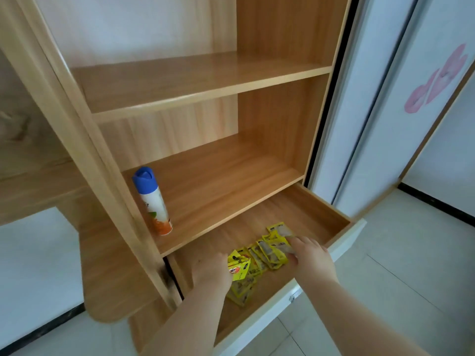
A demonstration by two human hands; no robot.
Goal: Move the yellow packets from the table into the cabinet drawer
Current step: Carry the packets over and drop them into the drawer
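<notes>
The yellow packets (pixel 259 258) lie in the open drawer (pixel 341 227), a row running 7 to 1 o'clock between my hands. My left hand (pixel 210 271) pinches the near end; my right hand (pixel 308 253) curls its fingers over the far end. A spray can (pixel 153 201) stands at 10 o'clock, well apart

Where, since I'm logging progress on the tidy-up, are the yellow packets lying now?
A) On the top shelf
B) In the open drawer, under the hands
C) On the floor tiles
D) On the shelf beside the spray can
B: the yellow packets lie spread on the bottom of the open drawer, with the left hand and right hand on them.
</notes>
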